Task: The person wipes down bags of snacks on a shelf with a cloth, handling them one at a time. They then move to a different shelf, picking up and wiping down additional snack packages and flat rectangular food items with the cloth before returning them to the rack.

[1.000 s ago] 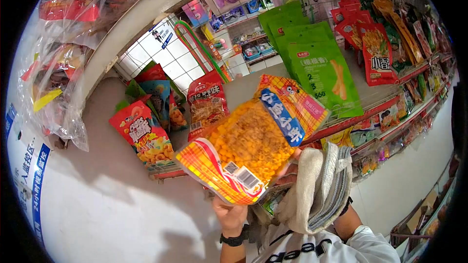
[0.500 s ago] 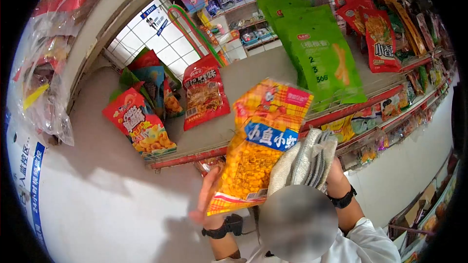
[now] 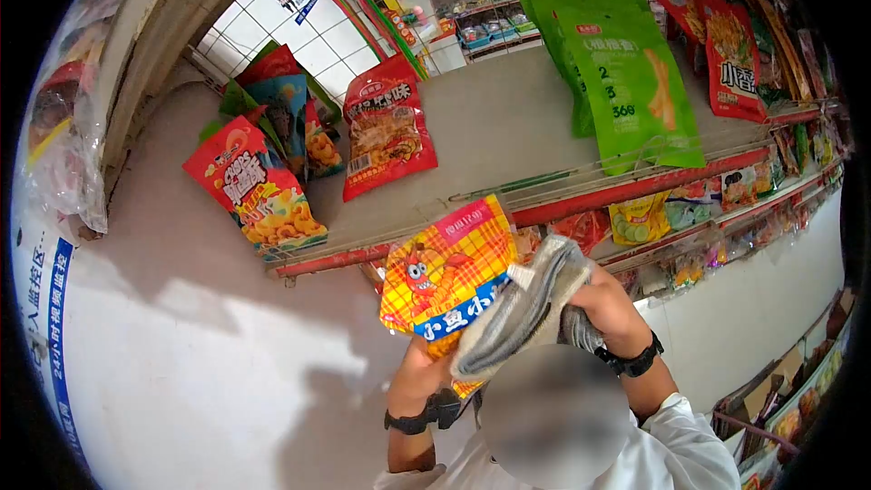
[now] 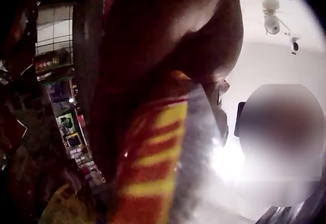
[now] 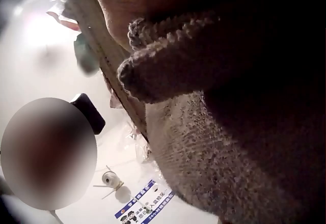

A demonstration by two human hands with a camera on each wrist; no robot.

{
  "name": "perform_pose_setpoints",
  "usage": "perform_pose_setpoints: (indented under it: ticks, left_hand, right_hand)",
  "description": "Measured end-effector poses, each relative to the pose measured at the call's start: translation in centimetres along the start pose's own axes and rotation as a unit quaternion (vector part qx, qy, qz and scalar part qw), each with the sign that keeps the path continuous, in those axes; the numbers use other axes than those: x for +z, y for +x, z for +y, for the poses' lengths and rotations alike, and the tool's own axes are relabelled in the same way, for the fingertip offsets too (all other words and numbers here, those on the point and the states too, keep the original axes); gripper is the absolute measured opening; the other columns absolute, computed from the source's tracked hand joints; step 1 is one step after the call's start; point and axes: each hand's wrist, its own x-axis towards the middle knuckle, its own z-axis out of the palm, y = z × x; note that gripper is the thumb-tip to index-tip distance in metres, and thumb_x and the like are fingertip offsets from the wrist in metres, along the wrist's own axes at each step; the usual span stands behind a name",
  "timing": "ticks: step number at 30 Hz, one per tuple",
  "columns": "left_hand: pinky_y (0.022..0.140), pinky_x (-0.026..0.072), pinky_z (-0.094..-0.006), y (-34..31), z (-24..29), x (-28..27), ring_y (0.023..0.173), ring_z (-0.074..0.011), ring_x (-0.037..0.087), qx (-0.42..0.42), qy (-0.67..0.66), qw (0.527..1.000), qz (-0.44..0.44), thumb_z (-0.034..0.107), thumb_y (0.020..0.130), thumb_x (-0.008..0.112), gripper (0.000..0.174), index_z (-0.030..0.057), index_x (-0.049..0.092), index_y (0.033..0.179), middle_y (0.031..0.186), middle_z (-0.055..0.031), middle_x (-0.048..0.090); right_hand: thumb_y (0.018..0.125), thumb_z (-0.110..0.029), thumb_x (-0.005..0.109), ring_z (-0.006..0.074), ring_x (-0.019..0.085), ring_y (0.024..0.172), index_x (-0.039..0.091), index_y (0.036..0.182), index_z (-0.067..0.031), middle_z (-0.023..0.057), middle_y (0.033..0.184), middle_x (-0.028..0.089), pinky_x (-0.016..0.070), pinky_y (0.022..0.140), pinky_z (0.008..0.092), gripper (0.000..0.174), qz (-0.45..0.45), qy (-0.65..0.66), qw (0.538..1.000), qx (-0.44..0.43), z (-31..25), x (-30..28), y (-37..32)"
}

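In the head view a yellow-and-red checked snack bag [image 3: 454, 263] with a cartoon shrimp stands tilted below the shelf edge. My left hand [image 3: 419, 372] grips it low on its left side, fingers mostly hidden behind it. A striped end of the bag [image 4: 155, 158] shows against that hand in the left wrist view. Folded in several layers, a grey-and-white cloth [image 3: 517, 308] covers the bag's lower right part. My right hand [image 3: 610, 310] holds this cloth at its right end. Up close in the right wrist view, the knitted cloth [image 5: 188, 142] fills much of the picture.
Above the hands runs a grey shelf [image 3: 490, 118] with a red front edge. It bears a red snack bag [image 3: 390, 132], a red chips bag [image 3: 254, 191] and green bags [image 3: 626, 82]. A lower rack of small packets [image 3: 640, 218] extends right. Plastic-wrapped packets [image 3: 68, 127] hang left.
The snack bag has come down from in front of the shelf and turned more upright. The cloth has swung left across its lower part. The left hand, loose beside the bag half a second ago, grips it.
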Motion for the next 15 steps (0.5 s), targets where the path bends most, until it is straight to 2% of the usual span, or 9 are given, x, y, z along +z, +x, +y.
perform_pose_setpoints:
  ticks: [4, 5, 7, 8, 10, 11, 12, 14, 15]
  left_hand:
    - [0.090, 0.0359, -0.0358, 0.2, 1.1, -0.2, 0.105, -0.0233, 0.045, 0.036, -0.114, 0.993, 0.017, 0.002, 0.078, 0.048, 0.044, 0.0016, 0.033, 0.120, 0.114, -0.0101, 0.045]
    - [0.090, 0.0355, -0.0360, 0.5, 1.3, -0.1, 0.106, -0.0233, 0.045, 0.048, -0.125, 0.991, 0.029, 0.003, 0.079, 0.047, 0.044, 0.0013, 0.033, 0.120, 0.114, -0.0103, 0.045]
    - [0.091, 0.0348, -0.0364, 1.0, 1.5, 0.2, 0.106, -0.0235, 0.045, 0.068, -0.146, 0.986, 0.052, 0.003, 0.079, 0.045, 0.043, 0.0007, 0.032, 0.120, 0.115, -0.0106, 0.045]
    - [0.088, 0.0379, -0.0360, 1.3, 1.1, 0.5, 0.105, -0.0235, 0.046, 0.079, -0.133, 0.985, 0.075, 0.011, 0.080, 0.049, 0.043, 0.0019, 0.034, 0.119, 0.114, -0.0104, 0.047]
    - [0.091, 0.0340, -0.0359, 1.4, 0.7, 1.3, 0.110, -0.0221, 0.040, 0.068, -0.139, 0.986, 0.062, 0.013, 0.083, 0.046, 0.048, 0.0041, 0.025, 0.126, 0.120, -0.0100, 0.040]
    - [0.093, 0.0321, -0.0358, 1.5, 0.5, 1.7, 0.112, -0.0214, 0.038, 0.062, -0.143, 0.986, 0.055, 0.014, 0.085, 0.044, 0.051, 0.0052, 0.020, 0.129, 0.123, -0.0098, 0.036]
    - [0.093, 0.0308, -0.0352, 1.4, 0.3, 2.0, 0.114, -0.0201, 0.034, 0.066, -0.129, 0.989, 0.038, 0.021, 0.086, 0.044, 0.054, 0.0075, 0.017, 0.131, 0.125, -0.0086, 0.033]
    - [0.091, 0.0337, -0.0343, 0.8, -0.2, 1.9, 0.111, -0.0205, 0.038, 0.056, -0.107, 0.990, 0.072, 0.030, 0.087, 0.042, 0.053, 0.0074, 0.020, 0.129, 0.123, -0.0091, 0.035]
    - [0.091, 0.0341, -0.0341, 0.7, -0.5, 1.5, 0.111, -0.0205, 0.038, 0.068, -0.104, 0.989, 0.083, 0.032, 0.087, 0.041, 0.053, 0.0074, 0.020, 0.129, 0.123, -0.0093, 0.036]
  right_hand:
    - [0.080, -0.020, 0.052, 0.0132, 0.049, 0.093, 0.048, 0.110, -0.0030, 0.0037, 0.104, 0.053, 0.0352, 0.085, 0.0272, 0.035, 0.127, 0.011, 0.990, -0.057, 0.3, -1.9, -0.1]
    - [0.080, -0.020, 0.052, 0.0143, 0.049, 0.095, 0.045, 0.113, -0.0024, 0.0053, 0.105, 0.052, 0.0369, 0.084, 0.0286, 0.038, 0.202, 0.015, 0.973, -0.109, -0.2, -1.8, -0.2]
    - [0.080, -0.020, 0.052, 0.0166, 0.049, 0.098, 0.041, 0.117, -0.0032, 0.0080, 0.108, 0.051, 0.0390, 0.083, 0.0307, 0.042, 0.253, 0.122, 0.939, -0.197, -2.1, -0.2, -0.8]
    - [0.080, -0.021, 0.051, 0.0178, 0.047, 0.101, 0.039, 0.119, -0.0035, 0.0092, 0.110, 0.049, 0.0384, 0.085, 0.0313, 0.044, 0.194, 0.148, 0.958, -0.151, -1.6, -0.2, -0.8]
    - [0.081, -0.023, 0.049, 0.0203, 0.044, 0.105, 0.034, 0.122, -0.0041, 0.0115, 0.115, 0.045, 0.0371, 0.088, 0.0325, 0.048, 0.078, 0.198, 0.975, -0.058, 0.5, -0.6, -1.2]
    - [0.077, -0.023, 0.051, 0.0239, 0.041, 0.108, 0.040, 0.113, -0.0035, 0.0122, 0.118, 0.042, 0.0338, 0.090, 0.0363, 0.042, 0.027, 0.049, 0.990, -0.126, -0.2, 0.7, -1.0]
    - [0.074, -0.023, 0.053, 0.0274, 0.038, 0.111, 0.046, 0.105, -0.0029, 0.0128, 0.122, 0.040, 0.0304, 0.092, 0.0401, 0.038, -0.027, -0.188, 0.953, -0.236, -2.0, 2.6, -0.5]
    - [0.066, -0.023, 0.056, 0.0346, 0.032, 0.117, 0.058, 0.087, -0.0016, 0.0142, 0.128, 0.034, 0.0237, 0.096, 0.0476, 0.030, -0.095, -0.538, 0.728, -0.413, -3.6, 5.4, 1.1]
    - [0.055, -0.016, 0.055, 0.0336, 0.027, 0.120, 0.056, 0.065, -0.0017, 0.0106, 0.131, 0.032, 0.0211, 0.097, 0.0477, 0.018, -0.160, -0.615, 0.681, -0.364, -2.8, 5.4, 1.5]
